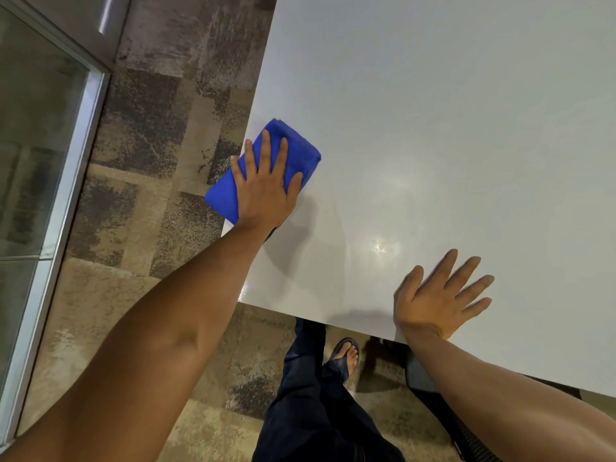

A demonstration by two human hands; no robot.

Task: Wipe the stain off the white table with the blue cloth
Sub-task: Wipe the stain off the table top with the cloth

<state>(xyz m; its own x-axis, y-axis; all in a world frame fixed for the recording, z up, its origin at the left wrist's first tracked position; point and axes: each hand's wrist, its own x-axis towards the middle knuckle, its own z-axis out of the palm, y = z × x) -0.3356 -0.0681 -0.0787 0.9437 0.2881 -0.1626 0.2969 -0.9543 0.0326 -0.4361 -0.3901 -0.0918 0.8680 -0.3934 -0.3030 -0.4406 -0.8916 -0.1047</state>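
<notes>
A folded blue cloth [300, 155] lies at the left edge of the white table [450, 128], its lower corner hanging past the edge. My left hand [265, 191] presses flat on the cloth, fingers spread over it. My right hand [436, 298] rests flat on the table near its front edge, fingers apart, holding nothing. I cannot make out any stain; only glossy light reflections show on the surface between my hands.
Patterned brown carpet [160, 155] lies left of and below the table. A glass panel with a metal frame [76, 155] stands at far left. My leg and sandalled foot [345, 356] are under the front edge, beside a dark chair part [423, 375].
</notes>
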